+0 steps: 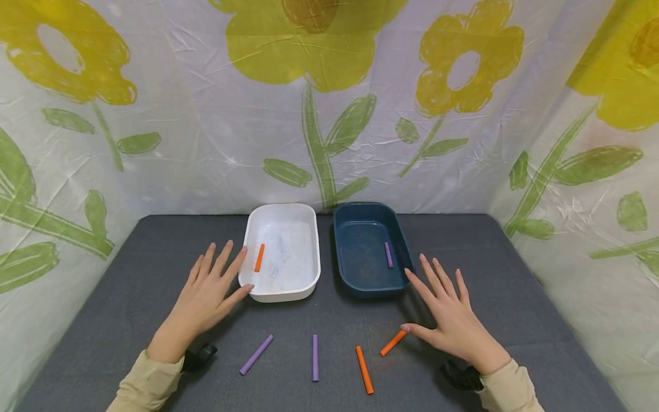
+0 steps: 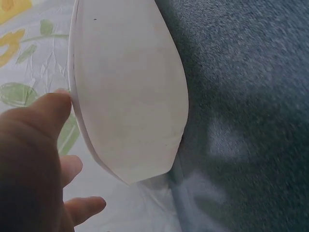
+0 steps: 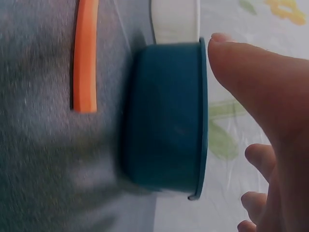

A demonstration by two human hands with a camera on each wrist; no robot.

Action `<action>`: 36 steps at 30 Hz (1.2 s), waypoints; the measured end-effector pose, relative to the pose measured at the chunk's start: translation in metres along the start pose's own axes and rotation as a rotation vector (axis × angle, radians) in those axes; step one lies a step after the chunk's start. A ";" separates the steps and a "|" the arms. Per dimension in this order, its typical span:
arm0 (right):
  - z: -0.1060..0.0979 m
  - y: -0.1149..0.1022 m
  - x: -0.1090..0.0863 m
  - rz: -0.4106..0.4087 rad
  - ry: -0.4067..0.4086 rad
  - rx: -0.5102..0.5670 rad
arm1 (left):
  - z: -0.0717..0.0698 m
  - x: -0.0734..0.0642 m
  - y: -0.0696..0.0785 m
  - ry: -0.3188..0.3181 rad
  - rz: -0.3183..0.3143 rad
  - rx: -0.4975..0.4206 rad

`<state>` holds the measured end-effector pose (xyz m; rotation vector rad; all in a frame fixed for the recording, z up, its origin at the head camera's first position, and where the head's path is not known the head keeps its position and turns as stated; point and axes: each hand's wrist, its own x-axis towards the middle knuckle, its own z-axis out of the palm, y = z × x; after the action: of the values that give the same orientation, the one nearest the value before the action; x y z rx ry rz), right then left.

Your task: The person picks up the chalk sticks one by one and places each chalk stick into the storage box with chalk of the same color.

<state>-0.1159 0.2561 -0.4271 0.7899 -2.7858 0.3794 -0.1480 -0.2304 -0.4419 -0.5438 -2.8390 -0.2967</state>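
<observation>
My left hand point(image 1: 206, 292) is spread at the near left corner of the white tray point(image 1: 285, 297), thumb and forefinger right at its rim. Inside that tray lies one short orange stick point(image 1: 259, 258). With its fingers apart, my right hand point(image 1: 450, 317) hovers by the near right corner of the dark blue tray point(image 1: 368, 286), which contains a purple stick point(image 1: 388, 254). The right thumb overlaps the end of an orange stick point(image 1: 392, 343) in the head view. Neither hand grips anything. In the right wrist view, the blue tray's side point(image 3: 166, 116) shows beside the thumb.
Nearer on the grey cloth point(image 1: 216, 395) lie two purple sticks, one slanted point(image 1: 256, 355) and one straight point(image 1: 315, 358), plus another orange stick point(image 1: 364, 370). The trays stand side by side at the back edge, before a flower-printed curtain point(image 1: 216, 149) that also lines both sides.
</observation>
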 end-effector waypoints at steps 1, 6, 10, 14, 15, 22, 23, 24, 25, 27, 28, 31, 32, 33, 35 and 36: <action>0.001 -0.001 0.000 -0.004 -0.001 0.002 | 0.000 0.001 0.001 -0.003 0.003 -0.003; 0.004 -0.009 0.000 -0.027 -0.012 0.013 | 0.002 0.006 0.003 -0.011 0.014 -0.011; 0.007 -0.016 0.000 -0.049 -0.026 0.020 | 0.004 0.010 0.006 -0.031 0.018 -0.008; 0.010 -0.025 0.001 -0.073 -0.042 0.047 | 0.007 0.013 0.007 -0.050 0.023 -0.017; 0.010 -0.027 0.001 -0.082 -0.044 0.057 | 0.007 0.014 0.007 -0.054 0.024 -0.024; 0.015 -0.042 0.004 -0.134 -0.076 0.123 | 0.010 0.015 0.013 -0.065 0.036 -0.072; 0.016 -0.043 0.004 -0.148 -0.070 0.128 | 0.010 0.016 0.013 -0.072 0.038 -0.078; 0.018 -0.045 0.004 -0.161 -0.069 0.137 | 0.010 0.016 0.014 -0.079 0.039 -0.085; 0.019 -0.046 0.004 -0.177 -0.068 0.145 | 0.011 0.016 0.014 -0.085 0.038 -0.090; 0.021 -0.049 0.004 -0.205 -0.073 0.165 | 0.012 0.016 0.015 -0.098 0.038 -0.101; 0.023 -0.051 0.004 -0.217 -0.079 0.179 | 0.012 0.016 0.015 -0.104 0.038 -0.104; 0.026 -0.055 0.004 -0.245 -0.095 0.209 | 0.013 0.017 0.015 -0.118 0.031 -0.102; 0.027 -0.056 0.004 -0.253 -0.097 0.217 | 0.013 0.017 0.015 -0.119 0.029 -0.098; 0.028 -0.057 0.004 -0.260 -0.099 0.221 | 0.013 0.017 0.015 -0.121 0.028 -0.094; 0.030 -0.060 0.003 -0.282 -0.096 0.232 | 0.013 0.018 0.015 -0.122 0.025 -0.092; 0.031 -0.061 0.003 -0.293 -0.093 0.242 | 0.013 0.018 0.015 -0.123 0.025 -0.095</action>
<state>-0.0902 0.1946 -0.4443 1.2807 -2.6800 0.6465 -0.1611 -0.2075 -0.4474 -0.6372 -2.9456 -0.4080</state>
